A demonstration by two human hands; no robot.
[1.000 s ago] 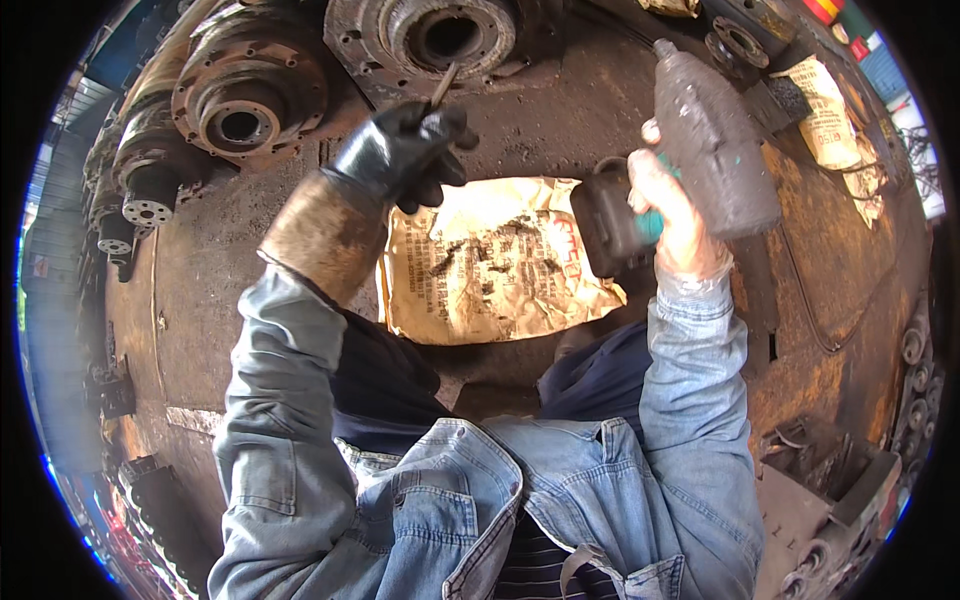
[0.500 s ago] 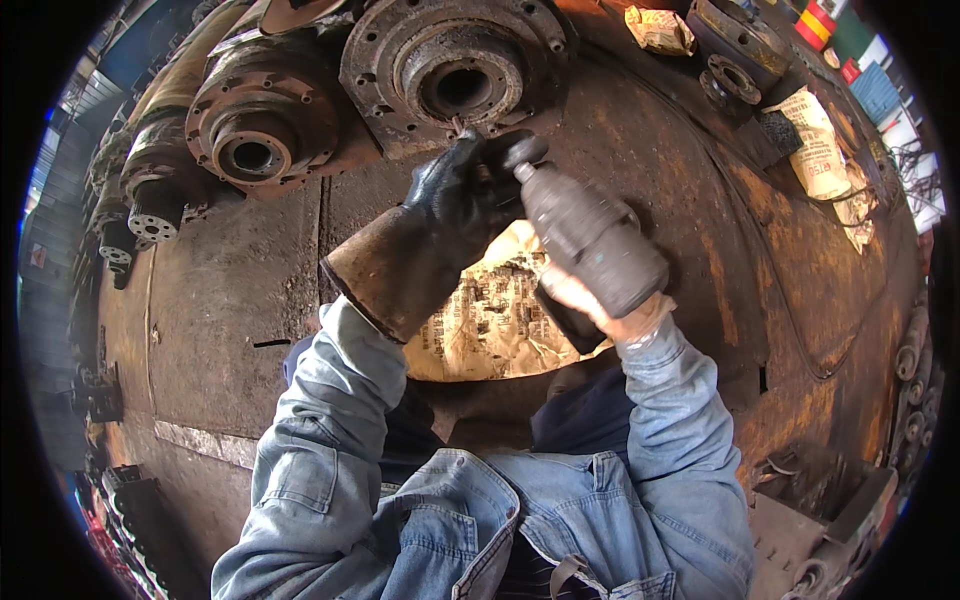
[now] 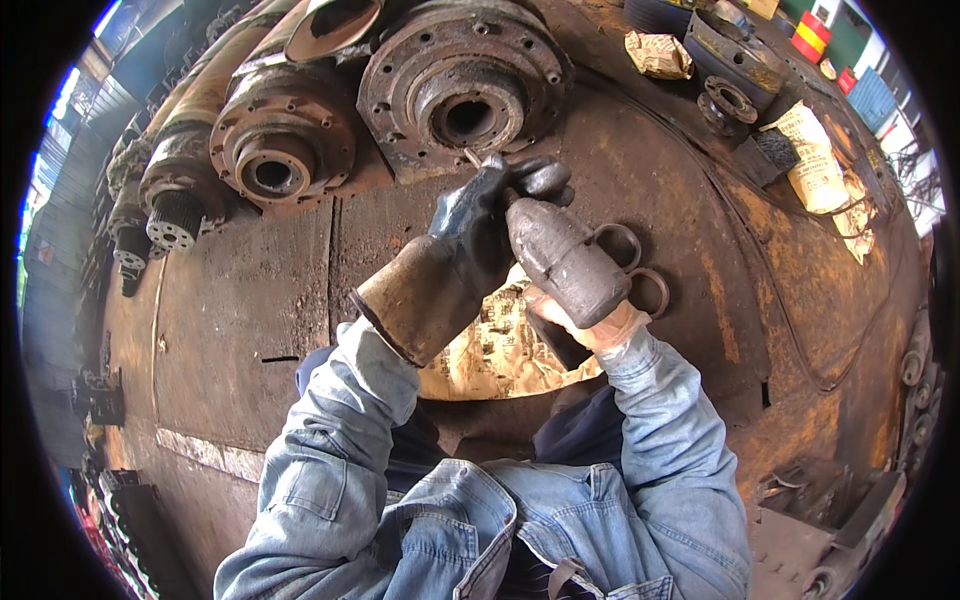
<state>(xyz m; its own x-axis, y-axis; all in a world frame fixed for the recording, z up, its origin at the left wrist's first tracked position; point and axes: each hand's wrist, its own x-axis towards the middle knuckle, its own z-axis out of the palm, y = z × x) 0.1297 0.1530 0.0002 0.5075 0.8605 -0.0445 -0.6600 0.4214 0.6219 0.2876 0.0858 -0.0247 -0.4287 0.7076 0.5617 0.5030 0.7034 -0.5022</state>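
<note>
My right hand [image 3: 618, 328], in what looks like a thin, see-through glove, grips a grey pistol-shaped power tool [image 3: 566, 258], apparently an impact wrench. A dark block [image 3: 560, 340] shows below it. My left hand [image 3: 482, 215] wears a black coated glove with a brown cuff. Its fingers are closed at the tool's nose, which they partly hide. A slim metal rod end [image 3: 473, 157] pokes out by the left fingertips, in front of the large round flange [image 3: 425, 112]; whether the fingers hold it I cannot tell. Two metal rings [image 3: 652, 291] lie on the floor beyond the tool.
Paper sacking [image 3: 480, 350] lies between my knees. More flanged cylinders [image 3: 282, 165] line up at the far left. At the far right are a crumpled paper packet [image 3: 658, 55], a ring-shaped part [image 3: 728, 100], a torn sack [image 3: 812, 160] and a cable [image 3: 752, 235]. A metal box [image 3: 862, 510] stands at the near right.
The view has shifted, so the flanges appear lower. The tool's nose has come closer into my left fingers. The two rings, hidden behind the tool before, now show.
</note>
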